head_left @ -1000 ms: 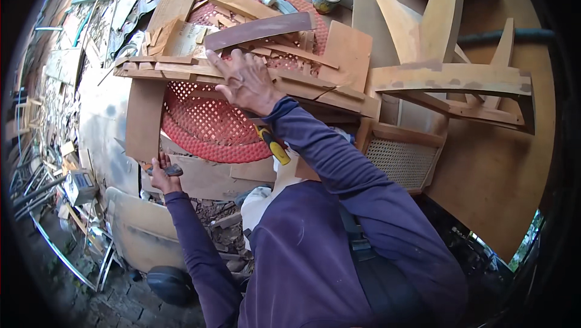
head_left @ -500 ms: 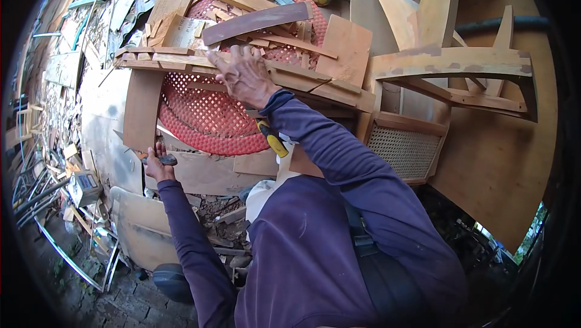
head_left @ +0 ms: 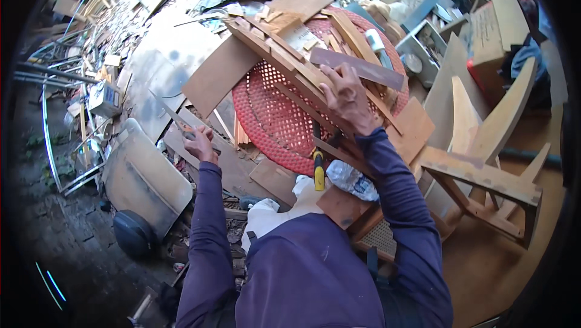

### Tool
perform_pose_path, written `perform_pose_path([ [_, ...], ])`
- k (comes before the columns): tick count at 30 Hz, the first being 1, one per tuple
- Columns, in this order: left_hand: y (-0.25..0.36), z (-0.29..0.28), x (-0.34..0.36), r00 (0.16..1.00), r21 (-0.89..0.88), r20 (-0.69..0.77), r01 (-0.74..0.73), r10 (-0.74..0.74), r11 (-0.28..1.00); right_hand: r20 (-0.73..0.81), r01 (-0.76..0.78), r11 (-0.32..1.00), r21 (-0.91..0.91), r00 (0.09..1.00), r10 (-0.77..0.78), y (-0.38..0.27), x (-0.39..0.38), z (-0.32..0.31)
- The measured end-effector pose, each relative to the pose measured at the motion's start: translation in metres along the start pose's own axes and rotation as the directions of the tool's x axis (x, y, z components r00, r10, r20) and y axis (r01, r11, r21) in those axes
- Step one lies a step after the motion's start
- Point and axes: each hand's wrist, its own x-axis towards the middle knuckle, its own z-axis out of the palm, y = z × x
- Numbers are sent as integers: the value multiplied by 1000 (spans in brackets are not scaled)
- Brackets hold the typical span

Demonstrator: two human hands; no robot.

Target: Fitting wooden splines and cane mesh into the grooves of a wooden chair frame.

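Note:
My left hand (head_left: pixel 201 145) is closed round the handle end of a tool with a long, thin, tapering grey blade (head_left: pixel 166 109). The blade points away to the far left; its exact kind is not clear. My right hand (head_left: pixel 348 95) grips a long wooden rail (head_left: pixel 290 63), fingers curled over its top. This rail lies slanting across a round red woven seat (head_left: pixel 266 122). A brown flat board (head_left: pixel 223 74) sits under its far end. Just beyond my right fingers rests a dark purplish wood strip (head_left: pixel 363 69). A yellow-and-black handled tool (head_left: pixel 318 167) stands near my lap.
Wooden offcuts, a white bottle (head_left: pixel 374 40) and a tin (head_left: pixel 413 63) lie around the far side of the woven seat. On the right is a wooden chair frame (head_left: pixel 478 173). A plastic bag (head_left: pixel 352 180) sits by my right forearm. Scrap and debris cover the far ground.
My view has turned, so the rail now slants down to the right. My right hand stays on the rail, and the bladed tool is still in my left hand.

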Motion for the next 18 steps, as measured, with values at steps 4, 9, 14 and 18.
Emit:
perform_pose_path([
  [4, 44, -9, -74, 990, 18, -69, -119, 120, 993, -21, 46, 998, 47, 999, -45, -12, 10, -1],
  [9, 103, -16, -157, 937, -16, 163, -309, 308, 951, 118, 31, 998, 49, 992, -37, -30, 17, 1],
  [14, 122, -3, -198, 888, 86, 344, -354, 306, 931, 109, 34, 998, 56, 993, -40, -23, 21, 8],
  [18, 115, 16, -209, 784, 199, 447, -557, 431, 807, 88, 31, 998, 54, 995, -35, -18, 25, 16],
])
